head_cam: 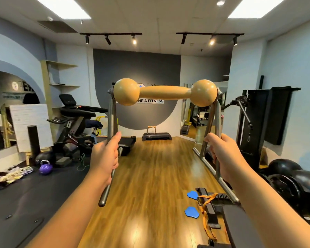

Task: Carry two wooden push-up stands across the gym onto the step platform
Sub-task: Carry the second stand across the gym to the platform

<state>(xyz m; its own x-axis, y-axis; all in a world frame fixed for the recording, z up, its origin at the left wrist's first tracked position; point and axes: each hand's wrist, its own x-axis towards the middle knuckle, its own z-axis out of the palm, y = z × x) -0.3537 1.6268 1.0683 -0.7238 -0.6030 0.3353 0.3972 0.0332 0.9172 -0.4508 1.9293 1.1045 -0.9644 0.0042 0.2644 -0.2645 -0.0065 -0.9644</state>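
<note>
I hold a push-up stand (166, 93) up in front of me: a wooden dumbbell-shaped bar on grey metal legs. My left hand (106, 155) grips its left legs and my right hand (222, 154) grips its right legs. Far across the wooden floor, the dark step platform (157, 136) sits against the back wall. A second push-up stand (152, 128) with a wooden bar stands on top of that platform.
A treadmill (89, 111) and exercise bike stand at left, with a purple kettlebell (46, 167) and a black foam roller (33, 142). Blue sliders (191, 211), an orange strap and a dark bench lie at lower right. Black balls and a cable machine (258, 119) are at right.
</note>
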